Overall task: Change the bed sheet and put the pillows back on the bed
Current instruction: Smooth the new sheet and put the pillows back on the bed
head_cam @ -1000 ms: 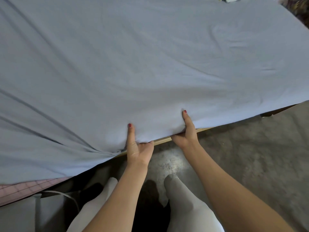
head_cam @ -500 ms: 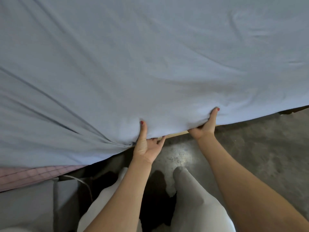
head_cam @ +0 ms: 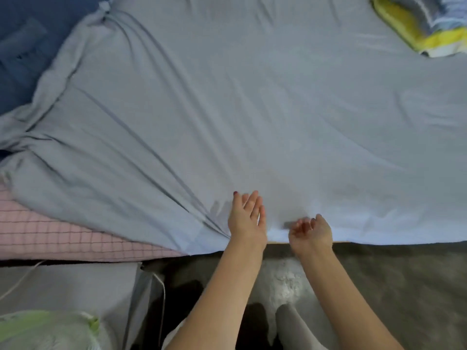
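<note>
A light blue-grey bed sheet lies spread over the bed, with long creases running towards its near edge. At the left the sheet stops short, and the pink checked mattress shows bare. My left hand hovers over the sheet's near edge with its fingers straight and spread. My right hand is beside it at the same edge, fingers loosely curled and holding nothing. The sheet's far left corner is bunched and knotted.
Yellow, grey and white bedding lies at the bed's far right. Dark blue fabric shows at the top left. A grey surface with a white cable stands at the left, and a green-white item below it. My legs stand on the grey floor.
Both hands gripped the sheet's edge at the bed side; now they have let go and lifted above it. The view has risen and shows more of the bed.
</note>
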